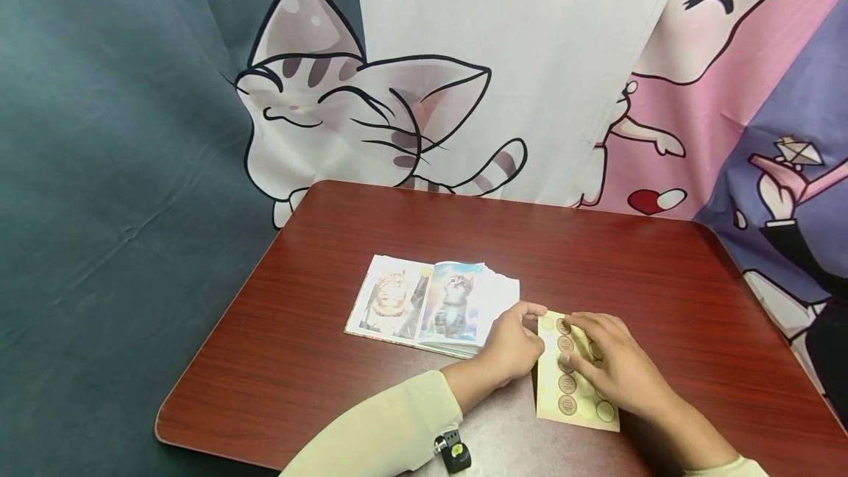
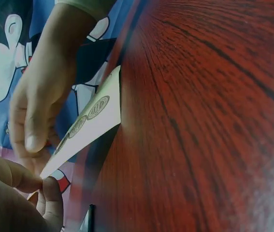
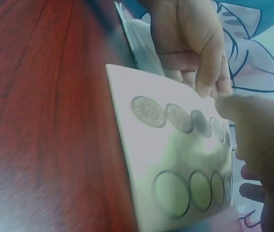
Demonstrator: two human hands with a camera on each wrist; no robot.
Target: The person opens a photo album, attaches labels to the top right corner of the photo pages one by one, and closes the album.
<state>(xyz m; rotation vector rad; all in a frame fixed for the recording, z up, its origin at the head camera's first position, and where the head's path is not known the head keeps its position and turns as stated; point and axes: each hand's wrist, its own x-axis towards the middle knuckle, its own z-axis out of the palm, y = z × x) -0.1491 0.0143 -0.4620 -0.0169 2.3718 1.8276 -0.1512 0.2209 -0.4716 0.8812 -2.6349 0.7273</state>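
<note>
A pale yellow sticker sheet (image 1: 586,407) with round seals in two columns lies tilted up from the table. In the right wrist view, one column of the sheet (image 3: 141,145) has brown printed seals and the other has bare ring outlines. My left hand (image 1: 513,344) pinches the sheet's far left corner between thumb and fingers, as the left wrist view also shows. Over the sheet's right part is my right hand (image 1: 616,363), fingers loosely bent, thumb close to the printed seals. An open booklet (image 1: 364,315) with cat pictures lies left of my left hand.
The reddish-brown wooden table (image 1: 265,381) has rounded corners. Behind it hangs a cartoon cat curtain (image 1: 424,116), with a dark green part on the left. A small black device (image 1: 455,451) is strapped at my left sleeve (image 1: 384,425).
</note>
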